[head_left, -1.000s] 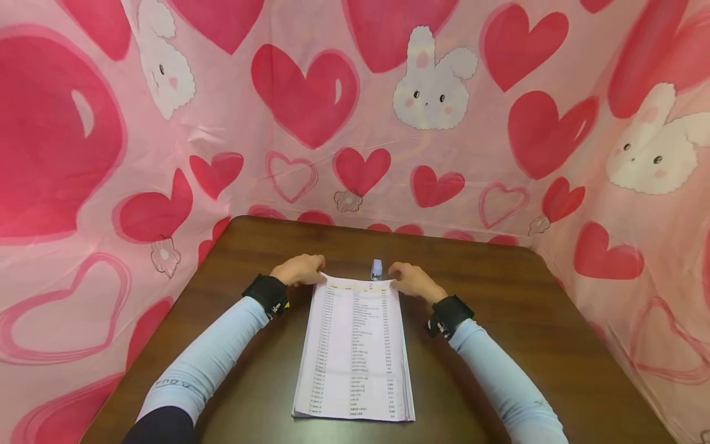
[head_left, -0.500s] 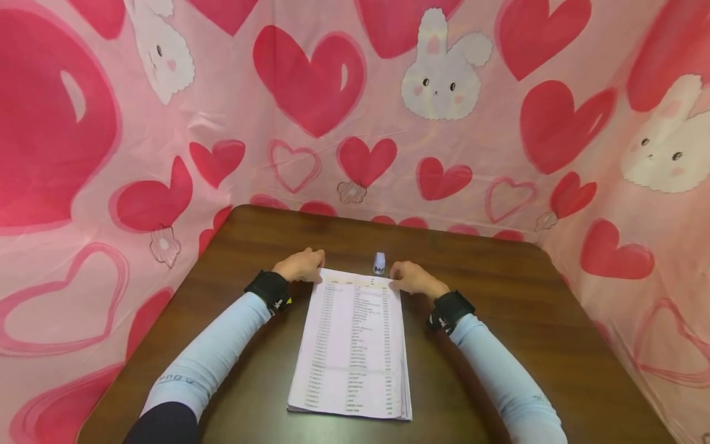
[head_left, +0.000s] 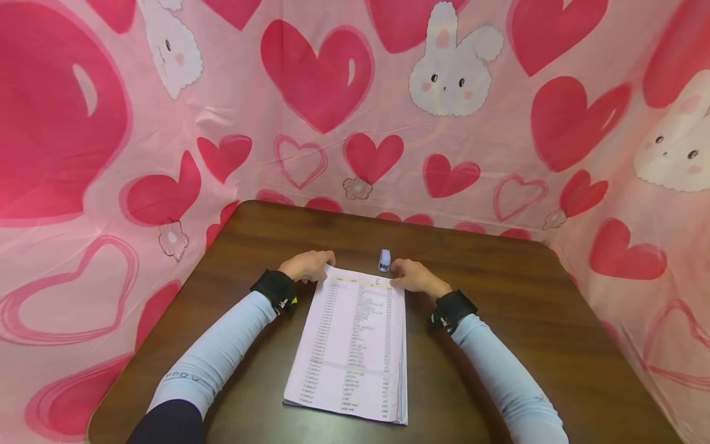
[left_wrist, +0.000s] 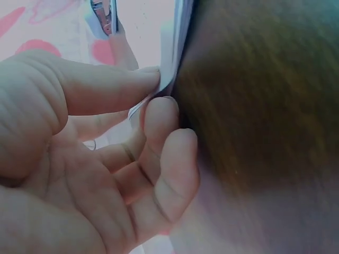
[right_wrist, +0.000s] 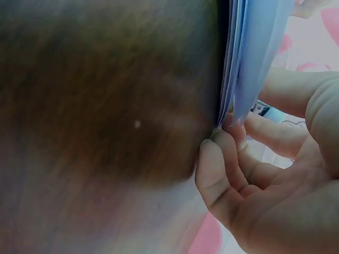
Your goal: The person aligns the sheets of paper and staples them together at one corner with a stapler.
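A stack of printed paper sheets (head_left: 355, 345) lies on the brown table, its long sides running toward the person. My left hand (head_left: 307, 266) pinches the far left corner. In the left wrist view, the thumb (left_wrist: 127, 87) presses on the sheets and curled fingertips sit behind their edge. At the far right corner my right hand (head_left: 413, 275) pinches the stack, its fingertips (right_wrist: 212, 159) right at the layered sheet edges. Just beyond the stack's far edge, near the right hand, stands a small lilac stapler (head_left: 385, 260).
The brown table (head_left: 510, 345) has rounded far corners. Behind it and on both sides hangs a pink curtain (head_left: 388, 80) with hearts and rabbits. Black bands (head_left: 273, 288) circle both wrists.
The stack's near end has shifted slightly left, and its far edge now lies lower, with a gap to the stapler. Both hands keep their hold on the corners. The head view has tilted downward.
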Tool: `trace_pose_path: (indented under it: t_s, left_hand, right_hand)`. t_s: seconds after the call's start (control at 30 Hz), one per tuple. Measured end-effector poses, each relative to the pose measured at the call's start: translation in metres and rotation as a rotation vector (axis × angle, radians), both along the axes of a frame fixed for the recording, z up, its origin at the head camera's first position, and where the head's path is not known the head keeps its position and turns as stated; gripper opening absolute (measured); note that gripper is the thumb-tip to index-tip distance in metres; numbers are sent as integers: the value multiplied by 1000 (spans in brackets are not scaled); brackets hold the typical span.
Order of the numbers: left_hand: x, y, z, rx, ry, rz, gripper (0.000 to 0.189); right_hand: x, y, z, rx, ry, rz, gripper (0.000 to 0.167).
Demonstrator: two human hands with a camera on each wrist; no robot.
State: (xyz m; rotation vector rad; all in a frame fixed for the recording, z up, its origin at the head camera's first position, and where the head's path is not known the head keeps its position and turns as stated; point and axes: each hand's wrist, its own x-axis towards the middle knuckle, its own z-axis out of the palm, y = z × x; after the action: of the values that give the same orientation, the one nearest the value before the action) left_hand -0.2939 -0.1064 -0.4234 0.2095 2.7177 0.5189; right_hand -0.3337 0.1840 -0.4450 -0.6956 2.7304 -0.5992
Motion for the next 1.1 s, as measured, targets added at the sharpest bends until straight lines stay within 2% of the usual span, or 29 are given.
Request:
trace_pose_path:
  t_s: [0.07,0.27,0.4,0.53,0.67,0.87,1.0,1.1]
  left_hand:
    - [1,1,0,-23,-7,-2,37]
    - [1,3,2,-60,-25,1,33]
    - [1,2,1,-65,-36,16,33]
    - [1,1,0,-91,4,-16,37]
    - [0,3,-3,-80,39,-29,37]
    - [-1,-1,-6,57,30,11,30]
    - [-1,-8,-4,270,-51,68,29]
    - [0,-14,0,412,-98,92,30]
  right_hand:
    - [1,-1,-1,2,-11,-7,35]
    - [4,-3,-4,17,-29,-1,14]
    - [6,-4,-2,17,-50,9,12]
    - [6,-4,0,20,-59,2,12]
    - [4,-2,1,15,-47,11,11]
    - [4,1,3,-50,-94,28,15]
    - [2,3,6,-54,-61,77,16]
    - [0,5,7,-83,-38,76,18]
